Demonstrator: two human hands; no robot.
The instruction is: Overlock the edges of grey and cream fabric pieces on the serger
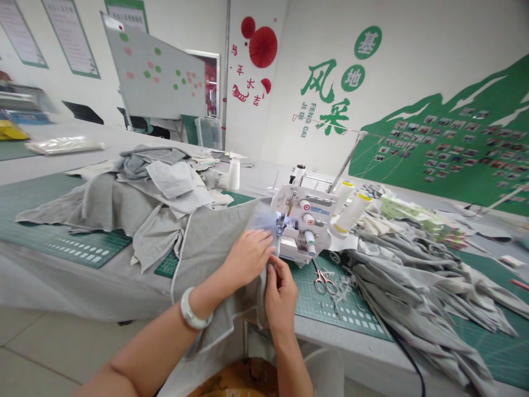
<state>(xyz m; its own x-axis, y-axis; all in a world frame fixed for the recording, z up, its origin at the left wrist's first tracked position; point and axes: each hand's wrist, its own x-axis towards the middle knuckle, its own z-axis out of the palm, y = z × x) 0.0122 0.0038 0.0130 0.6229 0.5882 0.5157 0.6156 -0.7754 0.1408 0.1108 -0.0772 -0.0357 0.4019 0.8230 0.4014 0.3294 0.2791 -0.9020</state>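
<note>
"Fabric (206, 242) is placed where?"

"At the sewing machine (306, 207), draped over the tabletop (326, 332) edge; edge-stitching seems in hand."

"And the hands?"

"The left hand (250, 253) is laid flat on it; its border appears pinched by the right hand (281, 298). Steady, even guidance seems called for."

"Texture?"

"Soft, grey, pale-edged — loosely folded where unsupported."

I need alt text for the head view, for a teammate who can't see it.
The left hand lies on grey cloth at a white sewing machine; the right hand pinches the cloth's edge. Scissors lie on a green mat beside the machine, and fabric piles flank it on both sides.
</note>
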